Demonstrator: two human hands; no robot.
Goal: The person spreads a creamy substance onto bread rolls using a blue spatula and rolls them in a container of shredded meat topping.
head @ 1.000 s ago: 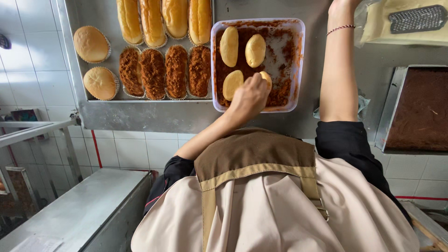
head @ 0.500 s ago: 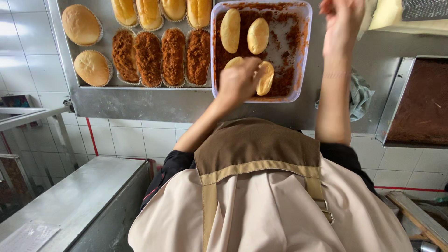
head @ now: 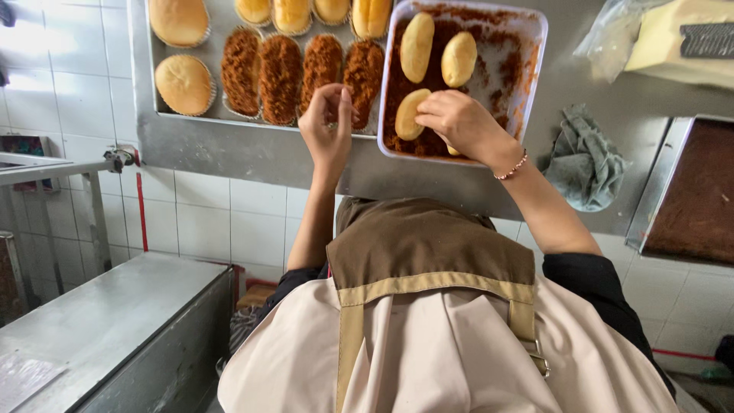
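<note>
Since earlier, right hand (head: 459, 122) dropped onto a bun (head: 407, 115) in the upper-centre tub (head: 535, 69), seemingly gripping it; left hand (head: 329, 122), fingers curled, hovers beside.

Steel counter (head: 290, 164) looks brushed and matt, plastic tub (head: 535, 46) is translucent, buns (head: 417, 46) smooth and glossy, grey rag (head: 585, 157) crumpled cloth.

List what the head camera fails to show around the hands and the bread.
- Bun under the right hand: palm covers it.
- Left hand: curled fingers hide any contents.
- Top row of buns: cut by upper edge.
- Dark tray: cut by right edge.
</note>
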